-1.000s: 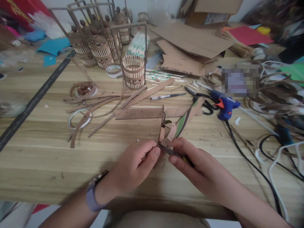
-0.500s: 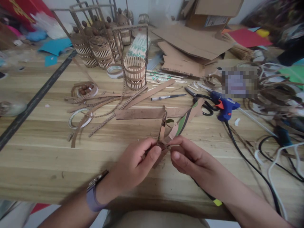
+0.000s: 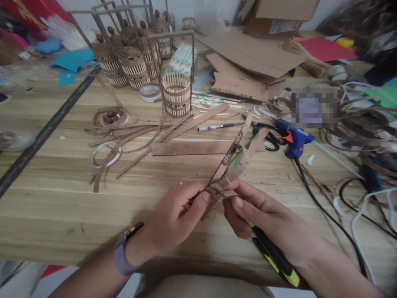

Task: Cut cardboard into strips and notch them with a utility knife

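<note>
My left hand (image 3: 178, 215) pinches the near end of a thin cardboard strip (image 3: 230, 155) between thumb and fingers, just above the wooden table (image 3: 62, 198). The strip bears dark printing and slants up and away to the right, with a few other brown and green strips beside it. My right hand (image 3: 260, 215) is closed round a black and yellow utility knife (image 3: 274, 258); its handle sticks out toward me under the palm. The fingertips of that hand meet the strip close to the left thumb. The knife's blade is hidden between the two hands.
Several small baskets of sticks and cardboard (image 3: 132, 66) stand at the back, one (image 3: 176, 93) closer. Flat cardboard sheets (image 3: 248, 54) lie behind. A blue glue gun (image 3: 293, 138), black scissors (image 3: 265, 132), a pen (image 3: 218, 126), tape rolls (image 3: 104, 152) and loose strips litter the table. Cables (image 3: 341, 207) trail at right.
The strip has swung from nearly upright to slanting up to the right, showing its printed face. The right hand shifted and the knife's yellow and black handle now shows fully beneath it.
</note>
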`<state>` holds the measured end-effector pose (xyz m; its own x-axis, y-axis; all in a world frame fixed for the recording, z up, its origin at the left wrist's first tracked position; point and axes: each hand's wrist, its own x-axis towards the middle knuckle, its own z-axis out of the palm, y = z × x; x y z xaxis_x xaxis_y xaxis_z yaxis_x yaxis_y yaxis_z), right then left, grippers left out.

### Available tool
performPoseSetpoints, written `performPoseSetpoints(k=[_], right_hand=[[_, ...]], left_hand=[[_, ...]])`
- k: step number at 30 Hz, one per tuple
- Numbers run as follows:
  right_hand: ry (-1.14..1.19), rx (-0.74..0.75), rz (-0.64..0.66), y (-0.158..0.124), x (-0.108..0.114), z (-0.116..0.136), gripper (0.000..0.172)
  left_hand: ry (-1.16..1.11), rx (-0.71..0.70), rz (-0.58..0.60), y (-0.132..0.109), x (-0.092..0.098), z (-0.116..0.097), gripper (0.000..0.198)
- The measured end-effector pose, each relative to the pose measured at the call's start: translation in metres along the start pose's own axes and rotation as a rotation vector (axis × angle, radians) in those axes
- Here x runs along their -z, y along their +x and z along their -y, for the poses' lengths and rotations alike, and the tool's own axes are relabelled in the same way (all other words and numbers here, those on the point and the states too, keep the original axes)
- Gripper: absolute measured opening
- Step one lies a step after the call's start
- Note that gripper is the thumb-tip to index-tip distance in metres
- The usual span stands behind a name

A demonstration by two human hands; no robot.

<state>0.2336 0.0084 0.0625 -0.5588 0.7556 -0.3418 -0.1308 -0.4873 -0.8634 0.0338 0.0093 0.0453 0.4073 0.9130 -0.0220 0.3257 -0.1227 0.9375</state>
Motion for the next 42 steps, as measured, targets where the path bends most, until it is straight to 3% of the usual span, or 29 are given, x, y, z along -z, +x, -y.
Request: performPoseSetpoints(k=[6,9,14,18,27,32,37,42], right_hand=[[-0.014,0.016,0.007,0.0002,0.0015,0.0002,0.035],[-0.227,0.037,0.001,-0.0013,0.0025,0.0041,0.040],[-0.772,0.166,-0.115,-0.0027,0.0032,0.0047,0.042],[-0.951,0.267,-0.133,-0.0026,0.0017,0.0014,0.041],[-1.065,0.338,-0.130,-0.0016,0.0001,-0.0032,0.033],[-1.104,0.325,-0.124,-0.0023,0.0009,-0.0024,0.030],[-1.108,0.322,-0.103,-0.0028,0.0020,-0.0004,0.024],[-0.966,0.310,-0.067,-0.0028,0.0029,-0.0022,0.013]], left_hand=[[-0.070,0.022,-0.009,-0.0006,-0.0001,-0.0017,0.036],[-0.145,0.072,-0.014,0.0001,-0.0002,-0.0026,0.036],[-0.340,0.227,-0.016,0.0036,0.0004,-0.0023,0.035],[-0.411,0.280,-0.011,0.0063,0.0003,-0.0005,0.036],[-0.446,0.258,0.035,0.0068,0.0000,-0.0012,0.035],[-0.346,0.247,0.045,0.0044,0.0021,-0.0025,0.036],[-0.170,0.142,0.045,0.0027,0.0052,-0.0034,0.034],[-0.041,0.002,0.056,0.0026,0.0034,-0.0029,0.034]])
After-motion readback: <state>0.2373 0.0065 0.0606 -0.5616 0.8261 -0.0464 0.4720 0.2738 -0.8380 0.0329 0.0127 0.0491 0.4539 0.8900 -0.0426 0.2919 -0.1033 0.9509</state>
